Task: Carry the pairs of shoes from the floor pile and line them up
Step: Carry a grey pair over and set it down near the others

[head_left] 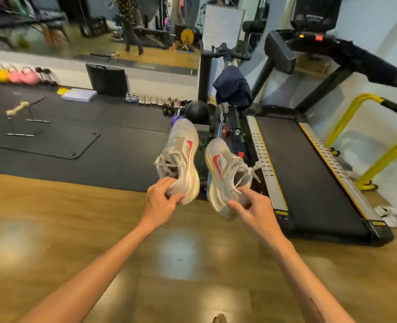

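I carry a pair of pale grey running shoes with red side marks, held in the air above the wooden floor. My left hand [161, 198] grips the heel of the left shoe [183, 157], toe pointing away. My right hand [251, 206] pinches the heel collar of the right shoe [223, 173], its laces hanging loose. Far ahead, a row of several shoes [155, 100] stands along the foot of the mirrored wall, running right toward a black ball [197, 110].
A treadmill [309, 173] fills the right side, with a yellow rail [374, 145] beyond it. Black mats [53, 136] cover the floor ahead, with a low hurdle [22, 113] on them. An exercise bike draped with a dark cloth [232, 87] stands by the pillar.
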The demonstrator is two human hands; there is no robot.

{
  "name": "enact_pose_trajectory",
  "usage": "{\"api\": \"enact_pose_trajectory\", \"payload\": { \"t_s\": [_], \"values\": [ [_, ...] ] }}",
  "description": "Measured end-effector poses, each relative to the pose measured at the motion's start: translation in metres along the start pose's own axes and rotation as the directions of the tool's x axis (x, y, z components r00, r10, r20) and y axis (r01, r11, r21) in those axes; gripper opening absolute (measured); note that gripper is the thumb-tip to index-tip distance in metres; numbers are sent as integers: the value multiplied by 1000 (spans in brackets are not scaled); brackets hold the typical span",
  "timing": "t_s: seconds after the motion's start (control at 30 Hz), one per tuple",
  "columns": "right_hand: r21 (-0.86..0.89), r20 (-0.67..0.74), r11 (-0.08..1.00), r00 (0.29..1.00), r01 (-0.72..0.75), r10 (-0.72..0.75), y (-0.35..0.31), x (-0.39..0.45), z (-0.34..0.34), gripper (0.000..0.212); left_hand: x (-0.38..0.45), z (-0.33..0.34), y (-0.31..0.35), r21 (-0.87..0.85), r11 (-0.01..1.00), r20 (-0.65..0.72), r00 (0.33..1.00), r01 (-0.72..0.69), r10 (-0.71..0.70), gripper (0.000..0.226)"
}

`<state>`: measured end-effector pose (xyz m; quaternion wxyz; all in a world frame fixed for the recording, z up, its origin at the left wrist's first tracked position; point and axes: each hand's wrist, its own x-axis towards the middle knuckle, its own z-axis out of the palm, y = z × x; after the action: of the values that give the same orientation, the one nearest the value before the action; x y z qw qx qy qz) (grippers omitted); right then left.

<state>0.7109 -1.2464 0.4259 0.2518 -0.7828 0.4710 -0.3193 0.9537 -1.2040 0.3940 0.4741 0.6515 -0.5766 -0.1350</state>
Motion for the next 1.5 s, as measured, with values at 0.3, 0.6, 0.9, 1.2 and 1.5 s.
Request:
{"api": "enact_pose_trajectory", "payload": {
  "t_s": [0.3, 0.6, 0.9, 1.2, 1.5],
  "values": [
    [89, 227, 969, 943, 229, -244, 16, 208, 6, 22, 141, -1, -24, 85, 993, -195, 979, 82, -64, 21],
    [202, 242, 940, 916, 274, -319, -2, 383, 90, 31, 268, -38, -104, 129, 978, -266, 956, 165, -126, 23],
    [209, 192, 948, 940, 241, -282, -71, 539, 198, 13, 431, -138, -219, 79, 989, -134, 985, 123, -112, 10],
    [296, 150, 937, 960, 184, -236, -92, 693, 282, 25, 587, -187, -307, 59, 997, -121, 992, 41, -34, 17],
    [347, 102, 920, 968, 181, -229, -69, 897, 369, 17, 787, -179, -395, 105, 993, -113, 992, 61, -49, 11]
  ]
}}
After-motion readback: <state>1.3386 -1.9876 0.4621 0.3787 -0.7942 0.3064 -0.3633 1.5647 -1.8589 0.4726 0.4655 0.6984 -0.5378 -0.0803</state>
